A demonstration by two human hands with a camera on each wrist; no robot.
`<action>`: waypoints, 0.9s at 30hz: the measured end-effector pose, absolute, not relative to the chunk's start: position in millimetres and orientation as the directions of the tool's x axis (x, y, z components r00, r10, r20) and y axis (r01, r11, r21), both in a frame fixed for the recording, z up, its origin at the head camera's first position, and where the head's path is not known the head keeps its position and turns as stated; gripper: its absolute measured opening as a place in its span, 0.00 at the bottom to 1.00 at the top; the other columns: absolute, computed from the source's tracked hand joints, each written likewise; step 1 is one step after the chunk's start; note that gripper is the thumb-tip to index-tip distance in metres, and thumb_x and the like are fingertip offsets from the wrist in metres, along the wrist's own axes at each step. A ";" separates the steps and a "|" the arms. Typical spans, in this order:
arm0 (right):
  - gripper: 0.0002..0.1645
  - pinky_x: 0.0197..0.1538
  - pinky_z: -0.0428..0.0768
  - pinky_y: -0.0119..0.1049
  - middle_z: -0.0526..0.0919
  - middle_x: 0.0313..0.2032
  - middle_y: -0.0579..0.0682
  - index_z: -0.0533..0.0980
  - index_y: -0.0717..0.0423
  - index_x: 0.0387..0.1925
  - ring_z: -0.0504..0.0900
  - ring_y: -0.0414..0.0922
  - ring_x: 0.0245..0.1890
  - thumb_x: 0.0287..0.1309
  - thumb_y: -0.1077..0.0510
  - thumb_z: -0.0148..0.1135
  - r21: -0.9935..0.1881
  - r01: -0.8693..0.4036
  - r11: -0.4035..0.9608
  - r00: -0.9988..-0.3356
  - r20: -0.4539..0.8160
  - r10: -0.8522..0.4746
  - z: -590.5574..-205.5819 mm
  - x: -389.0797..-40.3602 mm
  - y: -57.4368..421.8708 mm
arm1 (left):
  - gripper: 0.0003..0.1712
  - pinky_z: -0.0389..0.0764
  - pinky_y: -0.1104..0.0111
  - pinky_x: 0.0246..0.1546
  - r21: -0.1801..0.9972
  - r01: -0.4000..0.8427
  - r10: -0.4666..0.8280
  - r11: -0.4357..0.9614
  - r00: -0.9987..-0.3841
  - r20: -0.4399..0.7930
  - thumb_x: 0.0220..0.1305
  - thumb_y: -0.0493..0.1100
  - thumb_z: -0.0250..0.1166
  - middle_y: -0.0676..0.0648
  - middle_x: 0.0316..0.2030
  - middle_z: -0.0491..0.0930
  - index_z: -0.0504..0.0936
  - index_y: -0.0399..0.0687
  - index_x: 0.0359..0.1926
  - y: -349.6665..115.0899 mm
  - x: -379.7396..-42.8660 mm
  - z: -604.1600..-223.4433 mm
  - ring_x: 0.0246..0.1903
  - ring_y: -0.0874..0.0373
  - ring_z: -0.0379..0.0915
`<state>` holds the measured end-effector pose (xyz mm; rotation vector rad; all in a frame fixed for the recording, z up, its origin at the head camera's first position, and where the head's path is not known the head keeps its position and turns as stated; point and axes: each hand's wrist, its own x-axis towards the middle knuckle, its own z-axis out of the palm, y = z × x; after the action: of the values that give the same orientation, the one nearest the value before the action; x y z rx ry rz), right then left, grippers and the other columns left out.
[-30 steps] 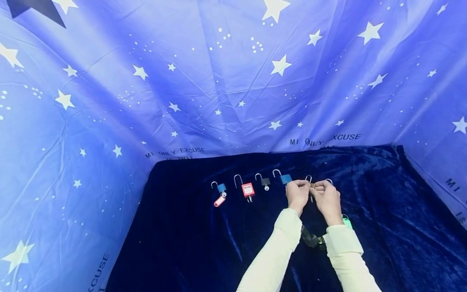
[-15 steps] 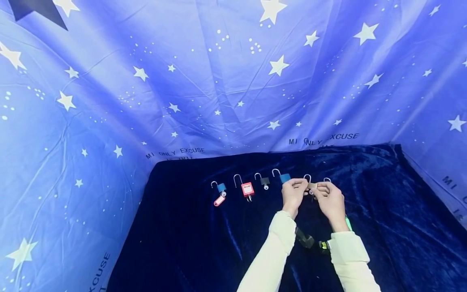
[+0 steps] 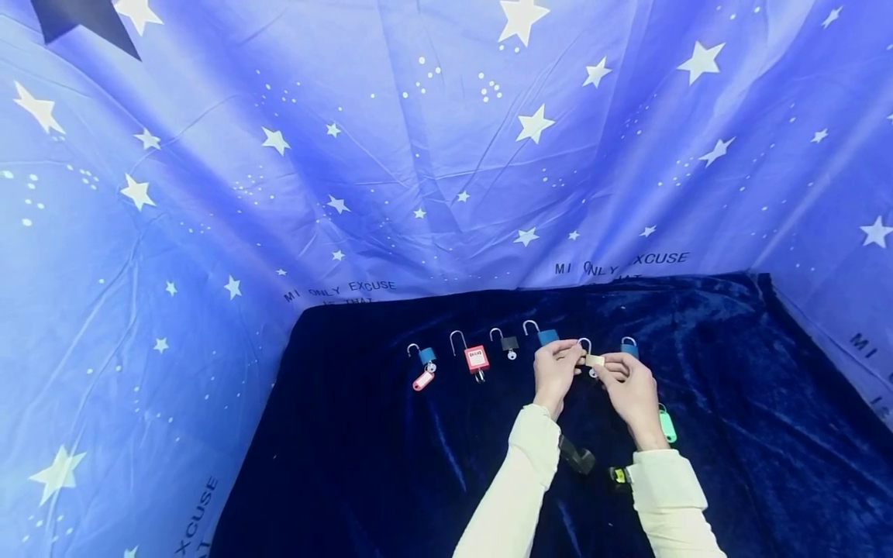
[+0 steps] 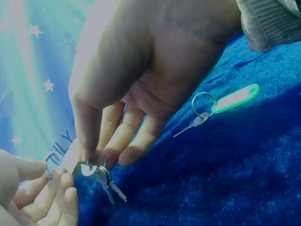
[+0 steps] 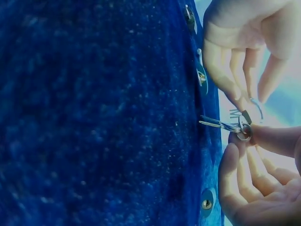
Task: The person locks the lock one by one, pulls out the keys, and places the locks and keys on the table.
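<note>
Both hands hold a small brass padlock (image 3: 595,360) above the dark blue cloth, its shackle (image 3: 584,343) raised out of the body. My right hand (image 3: 631,387) pinches the body between thumb and fingers. The thumb and fingertips of my left hand (image 3: 556,372) pinch the free end of the shackle, also seen in the left wrist view as a curved shackle (image 4: 49,172). A key sits at the bottom of the lock, and a ring with keys (image 4: 110,183) hangs from it below the right thumb.
Left of the hands lie a small blue padlock (image 3: 427,356) with a red tag (image 3: 422,380), a red padlock (image 3: 477,358), a dark padlock (image 3: 510,342) and a blue padlock (image 3: 548,336). Another blue padlock (image 3: 629,348) and a green key tag (image 3: 667,426) lie at the right.
The hands have drawn slightly apart, the left one shifting left, so more of the brass body shows between them. The blue padlock and green tag behind the right hand show more.
</note>
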<state>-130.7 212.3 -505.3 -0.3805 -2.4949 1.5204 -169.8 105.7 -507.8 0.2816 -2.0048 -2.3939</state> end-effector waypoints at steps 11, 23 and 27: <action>0.18 0.30 0.78 0.20 0.87 0.41 0.61 0.78 0.65 0.51 0.80 0.25 0.27 0.64 0.58 0.65 -0.879 0.126 0.461 -0.947 0.032 0.320 -505.4 -127.7 210.2 | 0.05 0.86 0.63 0.32 0.987 -0.090 -0.125 -0.130 -0.986 -0.106 0.61 0.38 0.69 0.42 0.29 0.88 0.87 0.38 0.34 99.9 -165.6 -504.3 0.32 0.47 0.86; 0.16 0.32 0.77 0.18 0.88 0.38 0.59 0.80 0.63 0.47 0.80 0.24 0.26 0.63 0.57 0.66 -0.873 0.106 0.476 -0.948 0.056 0.313 -503.5 -125.4 206.9 | 0.05 0.80 0.75 0.32 0.994 -0.057 -0.090 -0.091 -0.994 -0.066 0.53 0.41 0.75 0.48 0.26 0.88 0.90 0.43 0.28 96.2 -161.6 -501.1 0.28 0.61 0.83; 0.16 0.33 0.76 0.17 0.89 0.37 0.57 0.81 0.60 0.45 0.78 0.20 0.27 0.62 0.53 0.67 -0.857 0.080 0.508 -0.952 0.085 0.293 -505.2 -125.1 204.3 | 0.05 0.79 0.77 0.30 0.993 -0.043 -0.052 -0.111 -0.997 -0.049 0.52 0.39 0.76 0.46 0.26 0.88 0.90 0.42 0.29 97.3 -158.3 -502.3 0.25 0.69 0.80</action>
<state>-125.1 204.3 -505.2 -0.3187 -2.5318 1.4220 -158.3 97.3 -502.3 0.1120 -2.0904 -2.3343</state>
